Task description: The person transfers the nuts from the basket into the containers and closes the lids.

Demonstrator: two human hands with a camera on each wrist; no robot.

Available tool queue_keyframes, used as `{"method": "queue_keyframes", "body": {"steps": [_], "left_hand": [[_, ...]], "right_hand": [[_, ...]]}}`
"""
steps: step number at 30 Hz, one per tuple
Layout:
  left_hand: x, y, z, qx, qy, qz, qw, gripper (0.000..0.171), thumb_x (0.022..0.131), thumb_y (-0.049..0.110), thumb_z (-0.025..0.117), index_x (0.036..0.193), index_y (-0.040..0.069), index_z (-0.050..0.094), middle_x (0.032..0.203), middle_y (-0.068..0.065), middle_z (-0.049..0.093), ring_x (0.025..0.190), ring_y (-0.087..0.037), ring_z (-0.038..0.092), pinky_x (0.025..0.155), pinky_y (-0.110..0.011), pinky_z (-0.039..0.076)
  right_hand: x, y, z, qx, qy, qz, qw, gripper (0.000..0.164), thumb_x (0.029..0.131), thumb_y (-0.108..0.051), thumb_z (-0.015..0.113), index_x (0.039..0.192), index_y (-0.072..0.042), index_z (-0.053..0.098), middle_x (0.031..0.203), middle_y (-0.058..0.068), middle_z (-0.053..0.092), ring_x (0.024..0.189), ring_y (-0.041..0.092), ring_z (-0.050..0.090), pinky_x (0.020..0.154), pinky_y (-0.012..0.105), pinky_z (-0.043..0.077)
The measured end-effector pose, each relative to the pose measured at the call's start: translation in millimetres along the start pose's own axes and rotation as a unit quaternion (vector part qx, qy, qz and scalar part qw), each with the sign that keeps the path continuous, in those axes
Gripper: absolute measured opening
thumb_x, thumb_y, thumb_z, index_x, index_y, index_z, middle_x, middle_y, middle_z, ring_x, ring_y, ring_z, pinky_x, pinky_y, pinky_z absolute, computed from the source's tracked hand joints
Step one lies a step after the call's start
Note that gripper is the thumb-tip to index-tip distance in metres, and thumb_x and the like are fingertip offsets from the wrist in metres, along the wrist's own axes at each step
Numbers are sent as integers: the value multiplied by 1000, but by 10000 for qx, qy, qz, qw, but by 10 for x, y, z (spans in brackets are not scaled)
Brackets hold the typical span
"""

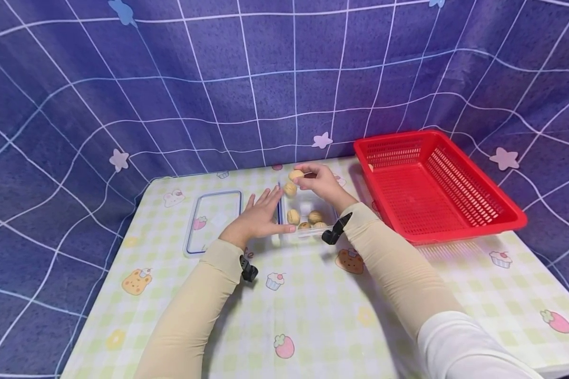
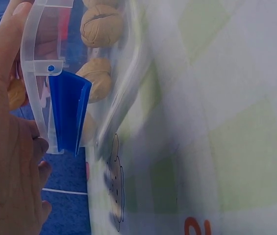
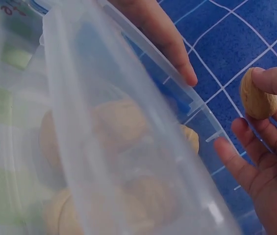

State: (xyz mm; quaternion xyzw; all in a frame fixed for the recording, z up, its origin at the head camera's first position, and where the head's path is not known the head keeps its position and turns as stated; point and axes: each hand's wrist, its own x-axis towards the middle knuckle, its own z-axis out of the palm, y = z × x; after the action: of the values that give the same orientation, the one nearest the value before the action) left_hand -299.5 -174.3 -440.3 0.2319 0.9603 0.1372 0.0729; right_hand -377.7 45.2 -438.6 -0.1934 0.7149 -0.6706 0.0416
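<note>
A clear plastic box (image 1: pixel 308 231) with blue latches (image 2: pixel 69 110) stands mid-table, several walnuts (image 1: pixel 315 217) inside. My left hand (image 1: pixel 261 215) rests along its left rim, fingers straight and thumb reaching over the near corner. Above the box's far end, my right hand (image 1: pixel 323 182) pinches one walnut (image 3: pixel 257 98) between thumb and fingertips. Another walnut (image 1: pixel 290 189) lies just below that one in the head view, by the box's far left corner. Through the cloudy wall in the right wrist view, the walnuts inside look blurred.
Left of the box lies its clear lid (image 1: pixel 218 221) with a blue seal. A red perforated basket (image 1: pixel 422 189) stands at the right, a small tan piece (image 1: pixel 371 167) near its left wall. Patterned cloth covers the table (image 1: pixel 322 321); a blue grid curtain (image 1: pixel 275 95) hangs behind.
</note>
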Motion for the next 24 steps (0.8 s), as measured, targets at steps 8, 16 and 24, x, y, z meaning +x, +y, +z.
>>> {"method": "queue_keyframes", "body": {"steps": [8,16,24], "left_hand": [[-13,8,1,19,31,18,10000,119,82,81,56,164,9,8,171,-8,3,156,-31,1,122,-58,-7],[-6,10,-11,28,52,20,10000,119,82,82,55,164,10,8,171,-8,3,156,-32,2,122,-59,-7],[14,7,-3,69,-23,-21,10000,117,83,81,54,164,11,7,171,-8,2,156,-30,0,122,-60,-6]], "right_hand": [[-2,25,1,-131,-151,-93,9998,41,92,-3,71,129,10,61,124,26,64,91,14,64,81,30,60],[-11,10,7,36,-223,-134,9997,33,95,-3,66,125,11,60,125,34,60,93,14,65,93,54,55],[-13,-24,-2,102,-146,-58,9998,38,98,-7,64,129,14,57,125,28,62,96,13,63,90,44,58]]}}
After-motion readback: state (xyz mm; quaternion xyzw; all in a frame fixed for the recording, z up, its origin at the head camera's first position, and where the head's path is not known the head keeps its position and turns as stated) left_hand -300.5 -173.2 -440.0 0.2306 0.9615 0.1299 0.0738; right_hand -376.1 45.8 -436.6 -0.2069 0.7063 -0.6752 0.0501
